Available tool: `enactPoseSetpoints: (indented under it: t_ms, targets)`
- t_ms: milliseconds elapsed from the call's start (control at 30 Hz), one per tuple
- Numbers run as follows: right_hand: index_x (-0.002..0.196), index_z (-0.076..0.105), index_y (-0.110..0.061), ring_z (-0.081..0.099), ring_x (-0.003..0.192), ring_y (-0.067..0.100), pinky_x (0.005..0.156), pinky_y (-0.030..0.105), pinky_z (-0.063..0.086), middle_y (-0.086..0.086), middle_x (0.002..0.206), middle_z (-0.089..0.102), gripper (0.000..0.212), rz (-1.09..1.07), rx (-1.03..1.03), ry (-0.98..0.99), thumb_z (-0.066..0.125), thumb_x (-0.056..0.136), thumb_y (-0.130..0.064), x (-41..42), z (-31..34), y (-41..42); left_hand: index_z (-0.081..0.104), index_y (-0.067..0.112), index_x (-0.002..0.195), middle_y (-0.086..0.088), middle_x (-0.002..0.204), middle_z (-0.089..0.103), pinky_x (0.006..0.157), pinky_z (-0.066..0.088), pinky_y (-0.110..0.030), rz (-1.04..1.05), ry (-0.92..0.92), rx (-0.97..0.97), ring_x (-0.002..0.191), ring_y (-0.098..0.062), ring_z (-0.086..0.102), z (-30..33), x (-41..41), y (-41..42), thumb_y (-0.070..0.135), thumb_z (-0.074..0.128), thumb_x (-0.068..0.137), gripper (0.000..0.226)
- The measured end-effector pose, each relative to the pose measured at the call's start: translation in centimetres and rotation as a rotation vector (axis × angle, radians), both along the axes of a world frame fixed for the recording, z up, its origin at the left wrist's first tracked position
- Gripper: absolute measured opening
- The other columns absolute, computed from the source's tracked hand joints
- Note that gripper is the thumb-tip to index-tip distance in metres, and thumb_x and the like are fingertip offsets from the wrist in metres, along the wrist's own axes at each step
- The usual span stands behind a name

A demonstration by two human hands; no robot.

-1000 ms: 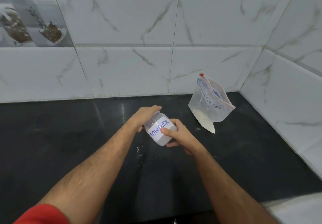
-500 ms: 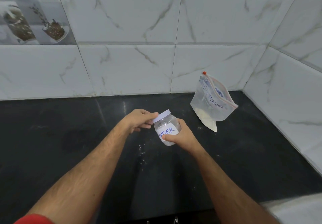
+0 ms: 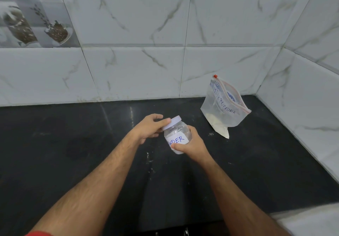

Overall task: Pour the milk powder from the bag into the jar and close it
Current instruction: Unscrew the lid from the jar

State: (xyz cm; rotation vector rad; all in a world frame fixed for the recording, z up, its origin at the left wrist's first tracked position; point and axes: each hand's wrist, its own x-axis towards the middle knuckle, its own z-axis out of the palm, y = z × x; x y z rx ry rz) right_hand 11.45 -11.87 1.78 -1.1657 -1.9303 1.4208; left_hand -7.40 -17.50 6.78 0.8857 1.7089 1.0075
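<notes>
A small clear jar [image 3: 177, 136] with a handwritten "POWDER" label and white powder inside is held tilted above the black counter [image 3: 73, 153]. My right hand [image 3: 190, 145] wraps around its lower body. My left hand [image 3: 149, 128] grips the edge of the white lid [image 3: 173, 122], which sits on the jar's mouth. A clear zip bag [image 3: 222, 108] marked "MILK POWDER" stands at the back right near the wall corner, with a little white powder left in its bottom corner.
White marble tiled walls [image 3: 183, 70] close the counter at the back and right. Traces of spilled powder [image 3: 149, 157] lie on the counter below the jar. A pale surface [image 3: 311, 221] shows at the lower right.
The jar has turned more upright in my right hand. My left hand has shifted from covering the lid top to gripping the lid's left edge.
</notes>
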Motion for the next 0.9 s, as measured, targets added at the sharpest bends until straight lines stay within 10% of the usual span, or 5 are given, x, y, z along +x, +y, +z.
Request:
enactPoseSetpoints:
  t_ms: [333,600,900]
  targets:
    - [0.126,0.043,-0.038,0.063,0.104,0.01,0.084,0.024,0.056,-0.018,0.116,0.058,0.078,0.076,0.041,-0.009,0.09,0.065,-0.025,-0.1,-0.4,-1.7,0.05,0.018,0.14,-0.007,0.129,0.06,0.087,0.054,-0.03,0.009,0.005,0.081,0.108,-0.018,0.065,-0.1,0.5,0.3,0.034,0.078,0.082,0.066]
    - [0.125,0.039,-0.042,0.062,0.102,0.007,0.076,0.016,0.051,-0.023,0.114,0.056,0.081,-0.031,0.03,0.039,0.091,0.064,-0.026,0.3,-0.6,-1.9,0.067,0.016,0.097,0.006,0.082,0.062,0.067,0.045,-0.022,-0.008,0.094,0.092,0.069,-0.008,0.054,1.2,1.3,0.1,0.053,0.059,0.092,0.038]
    - [0.134,0.041,-0.034,0.064,0.111,0.013,0.086,0.03,0.061,-0.01,0.126,0.06,0.092,-0.13,-0.005,0.16,0.093,0.059,-0.023,0.8,-0.9,-1.3,0.058,0.019,0.129,-0.001,0.095,0.068,0.069,0.045,-0.025,-0.004,0.211,0.088,0.084,-0.011,0.064,2.5,1.1,-0.5,0.032,0.084,0.076,0.061]
